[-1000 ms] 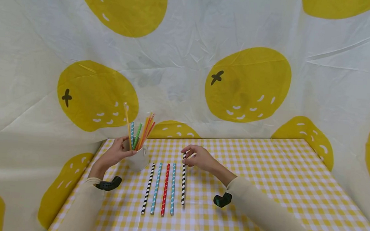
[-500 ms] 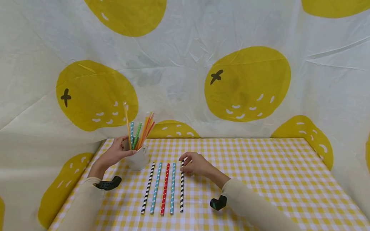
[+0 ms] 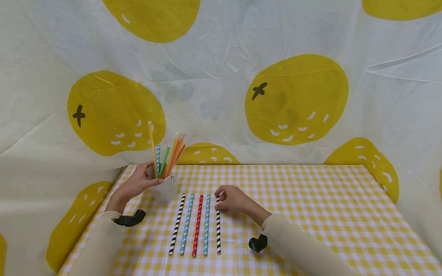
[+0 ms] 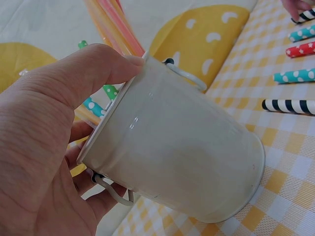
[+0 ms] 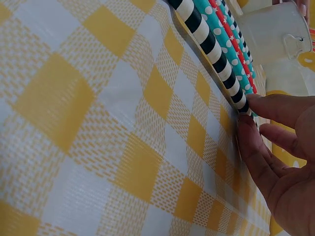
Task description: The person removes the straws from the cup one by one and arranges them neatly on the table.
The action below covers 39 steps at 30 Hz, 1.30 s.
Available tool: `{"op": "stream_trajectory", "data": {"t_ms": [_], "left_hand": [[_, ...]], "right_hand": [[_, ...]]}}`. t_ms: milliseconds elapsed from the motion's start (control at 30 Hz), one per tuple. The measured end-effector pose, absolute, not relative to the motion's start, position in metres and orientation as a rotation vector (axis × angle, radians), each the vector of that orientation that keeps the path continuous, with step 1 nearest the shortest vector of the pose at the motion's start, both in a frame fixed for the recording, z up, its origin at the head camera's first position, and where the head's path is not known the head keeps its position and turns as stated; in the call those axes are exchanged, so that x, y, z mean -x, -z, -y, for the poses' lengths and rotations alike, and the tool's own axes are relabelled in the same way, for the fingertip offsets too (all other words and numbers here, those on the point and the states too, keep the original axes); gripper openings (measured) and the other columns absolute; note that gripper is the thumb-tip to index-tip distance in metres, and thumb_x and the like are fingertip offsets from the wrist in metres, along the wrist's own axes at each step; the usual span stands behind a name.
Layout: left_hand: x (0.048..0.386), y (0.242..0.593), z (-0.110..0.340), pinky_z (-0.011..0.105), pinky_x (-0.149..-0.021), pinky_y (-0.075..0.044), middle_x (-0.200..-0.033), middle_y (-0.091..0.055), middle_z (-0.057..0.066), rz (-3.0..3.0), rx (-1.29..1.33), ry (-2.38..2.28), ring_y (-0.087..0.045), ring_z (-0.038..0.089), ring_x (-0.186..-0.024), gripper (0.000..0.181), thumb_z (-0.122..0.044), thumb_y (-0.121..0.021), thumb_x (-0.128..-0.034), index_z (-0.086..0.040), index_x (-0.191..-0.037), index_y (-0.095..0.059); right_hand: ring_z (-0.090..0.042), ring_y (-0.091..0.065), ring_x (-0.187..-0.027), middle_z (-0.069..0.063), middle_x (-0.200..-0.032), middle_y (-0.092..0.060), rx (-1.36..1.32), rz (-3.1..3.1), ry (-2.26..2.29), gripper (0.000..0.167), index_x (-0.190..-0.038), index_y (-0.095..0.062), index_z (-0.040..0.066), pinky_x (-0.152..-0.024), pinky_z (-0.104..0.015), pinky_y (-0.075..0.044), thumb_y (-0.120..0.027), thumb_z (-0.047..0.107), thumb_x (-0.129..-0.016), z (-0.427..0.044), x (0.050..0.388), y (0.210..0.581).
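Note:
My left hand [image 3: 136, 184] grips the rim of a white metal bucket [image 4: 172, 142], thumb on the near side and fingers around the far side. Several yellow, orange, red, green and blue straws [image 3: 174, 154] stand in it. My right hand [image 3: 234, 199] pinches the far end of a black-and-white striped straw [image 3: 218, 236], which lies at or just above the cloth. To its left lie a blue dotted straw [image 3: 206, 229], a red straw with white marks [image 3: 197, 228], another blue dotted straw [image 3: 186, 227] and a second striped straw [image 3: 176, 227], roughly parallel and slightly apart.
A yellow-and-white checked tablecloth [image 3: 308, 204] covers the table. Behind and to the left hangs a white curtain [image 3: 216, 99] printed with big yellow fruit. The bucket stands near the table's back left corner, with small wire handles [image 4: 114, 191] on its sides.
My right hand has brought the striped straw nearer to me and slightly left, down beside the row, its near end now about level with the others. The left hand has stayed on the bucket.

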<state>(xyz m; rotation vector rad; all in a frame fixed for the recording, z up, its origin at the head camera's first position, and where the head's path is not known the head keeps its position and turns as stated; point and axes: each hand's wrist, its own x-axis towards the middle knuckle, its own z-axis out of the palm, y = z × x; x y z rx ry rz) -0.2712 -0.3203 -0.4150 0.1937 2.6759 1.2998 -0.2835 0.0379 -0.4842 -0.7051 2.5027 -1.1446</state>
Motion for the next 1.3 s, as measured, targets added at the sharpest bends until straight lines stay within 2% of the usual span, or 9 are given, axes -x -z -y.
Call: {"op": "stream_trajectory", "data": {"t_ms": [167,333,700,900,1300], "left_hand": [[0.2773,0.4232,0.3260,0.057,-0.101,-0.037,-0.161,-0.003,0.025,-2.698,-0.181,-1.275,-0.028,0.042,-0.129,0.091,-0.033,-0.068,-0.0989,-0.003,-0.162,-0.010],[0.2769,0.4234,0.3258,0.058,-0.101,-0.037,-0.161,-0.003,0.025,-2.708,-0.183,-1.268,-0.028,0.042,-0.130,0.090,-0.032,-0.068,-0.0992,-0.003,-0.162,-0.010],[0.2792,0.4248,0.3278,0.059,-0.101,-0.036,-0.161,-0.001,0.026,-2.690,-0.182,-1.288,-0.027,0.043,-0.131,0.092,-0.033,-0.069,-0.0987,-0.003,-0.162,-0.009],[0.2802,0.4268,0.3293,0.055,-0.099,-0.037,-0.160,-0.002,0.027,-2.684,-0.187,-1.291,-0.028,0.041,-0.127,0.093,-0.032,-0.068,-0.0988,-0.003,-0.162,-0.007],[0.2789,0.4268,0.3293,0.057,-0.099,-0.037,-0.161,-0.002,0.026,-2.695,-0.198,-1.282,-0.029,0.041,-0.127,0.094,-0.036,-0.070,-0.0977,-0.003,-0.162,-0.009]], "right_hand": [[-0.013,-0.059,-0.065,-0.007,-0.089,-0.062,0.731,-2.488,1.171,0.037,-0.121,-0.065,-0.001,-0.064,-0.029,-0.047,-0.079,0.010,-0.089,-0.0384,0.2834,0.4864],[-0.014,-0.058,-0.070,-0.007,-0.093,-0.063,0.753,-2.493,1.154,0.038,-0.122,-0.065,0.000,-0.069,-0.030,-0.048,-0.079,0.012,-0.089,-0.0391,0.2840,0.4880],[-0.011,-0.055,-0.061,-0.006,-0.086,-0.062,0.738,-2.451,1.198,0.035,-0.120,-0.065,-0.002,-0.059,-0.026,-0.044,-0.078,0.008,-0.089,-0.0390,0.2826,0.4865],[-0.012,-0.056,-0.062,-0.005,-0.085,-0.061,0.745,-2.468,1.176,0.034,-0.118,-0.066,-0.001,-0.061,-0.027,-0.045,-0.079,0.008,-0.088,-0.0386,0.2813,0.4856],[-0.011,-0.056,-0.062,-0.004,-0.084,-0.062,0.773,-2.479,1.171,0.033,-0.117,-0.067,-0.002,-0.063,-0.027,-0.045,-0.079,0.007,-0.087,-0.0400,0.2828,0.4863]]}}
